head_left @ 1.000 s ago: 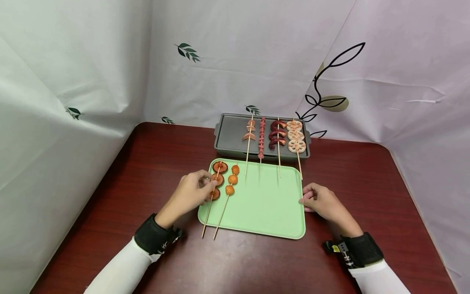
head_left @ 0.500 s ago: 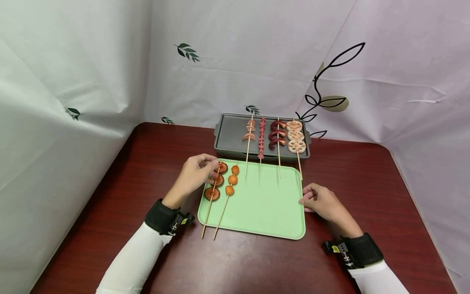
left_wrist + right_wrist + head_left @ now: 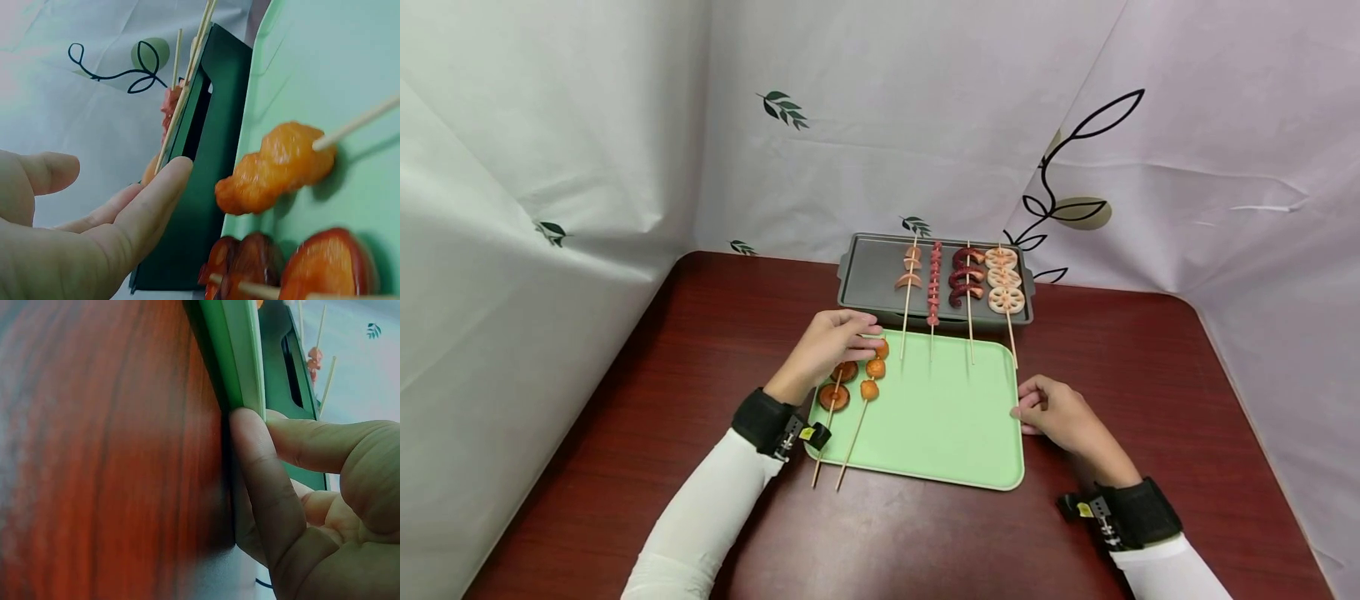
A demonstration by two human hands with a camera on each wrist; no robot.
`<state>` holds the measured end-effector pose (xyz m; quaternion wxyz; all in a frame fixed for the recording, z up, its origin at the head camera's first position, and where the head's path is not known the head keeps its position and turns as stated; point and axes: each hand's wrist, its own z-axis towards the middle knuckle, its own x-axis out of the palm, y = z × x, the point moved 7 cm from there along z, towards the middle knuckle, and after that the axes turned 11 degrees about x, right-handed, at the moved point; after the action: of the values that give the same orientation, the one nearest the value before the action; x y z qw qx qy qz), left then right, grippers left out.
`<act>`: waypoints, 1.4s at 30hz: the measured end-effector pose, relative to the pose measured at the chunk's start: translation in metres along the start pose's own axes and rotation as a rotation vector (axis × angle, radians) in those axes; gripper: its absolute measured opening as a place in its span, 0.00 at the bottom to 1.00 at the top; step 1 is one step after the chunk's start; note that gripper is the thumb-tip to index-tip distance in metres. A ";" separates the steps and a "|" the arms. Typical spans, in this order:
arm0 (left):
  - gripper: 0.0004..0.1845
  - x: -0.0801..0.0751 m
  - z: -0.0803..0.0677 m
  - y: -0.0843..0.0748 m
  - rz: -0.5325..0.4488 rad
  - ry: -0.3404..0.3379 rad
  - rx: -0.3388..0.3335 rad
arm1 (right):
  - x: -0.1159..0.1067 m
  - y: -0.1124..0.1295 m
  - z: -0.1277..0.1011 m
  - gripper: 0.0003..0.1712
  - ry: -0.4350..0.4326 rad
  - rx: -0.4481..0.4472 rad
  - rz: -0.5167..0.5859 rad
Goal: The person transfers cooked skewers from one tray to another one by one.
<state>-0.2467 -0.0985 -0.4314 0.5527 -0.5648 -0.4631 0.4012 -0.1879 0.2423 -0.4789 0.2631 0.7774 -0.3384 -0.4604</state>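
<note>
My left hand [image 3: 833, 346] is over the far left corner of the light green tray [image 3: 947, 417], fingers extended and holding nothing. Beneath it lies a skewer of mushroom slices [image 3: 833, 397], its top slice hidden by the hand. Just right of that, a skewer of orange balls [image 3: 870, 390] lies alongside; the left wrist view shows the balls [image 3: 281, 165] and mushrooms [image 3: 334, 269] beside the spread fingers. At the tray's right edge, my right hand [image 3: 1051, 410] pinches the rim between thumb and fingers, as the right wrist view confirms at the tray edge [image 3: 240, 362].
Behind the tray stands a dark grey grill pan [image 3: 872, 271]. Across it lie skewers of pink slices [image 3: 910, 281], small red pieces [image 3: 934, 283], octopus tentacles [image 3: 967, 275] and lotus root [image 3: 1004, 298], sticks overhanging the tray. A patterned cloth [image 3: 925, 125] hangs behind the brown table [image 3: 737, 317].
My left hand has released the mushroom skewer it was near and shifted up and to the right, toward the top of the orange balls. The right hand keeps its place on the tray.
</note>
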 end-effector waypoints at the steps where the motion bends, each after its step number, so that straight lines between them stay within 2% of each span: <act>1: 0.23 0.002 0.002 0.001 -0.017 0.005 -0.014 | 0.000 0.000 0.000 0.16 0.000 -0.001 -0.002; 9: 0.21 0.020 0.011 0.007 -0.067 0.064 -0.096 | -0.001 0.000 -0.001 0.17 -0.001 -0.001 -0.016; 14: 0.19 0.024 0.014 0.011 -0.107 0.035 -0.130 | 0.002 0.001 0.001 0.16 0.008 -0.010 -0.007; 18: 0.17 0.025 0.017 0.012 -0.122 0.012 -0.123 | 0.002 0.001 0.002 0.16 0.002 -0.011 -0.011; 24: 0.17 0.029 0.023 0.012 -0.120 0.022 -0.099 | 0.001 0.000 0.001 0.16 -0.002 -0.001 -0.023; 32: 0.19 0.033 0.031 0.011 -0.043 0.028 -0.099 | 0.000 -0.001 0.001 0.16 -0.003 -0.001 -0.011; 42: 0.17 0.034 0.030 0.006 -0.017 0.032 -0.075 | 0.000 0.000 0.001 0.16 -0.007 0.000 -0.009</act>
<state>-0.2664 -0.0577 -0.4372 0.5422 -0.5874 -0.4736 0.3697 -0.1888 0.2425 -0.4797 0.2599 0.7772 -0.3360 -0.4643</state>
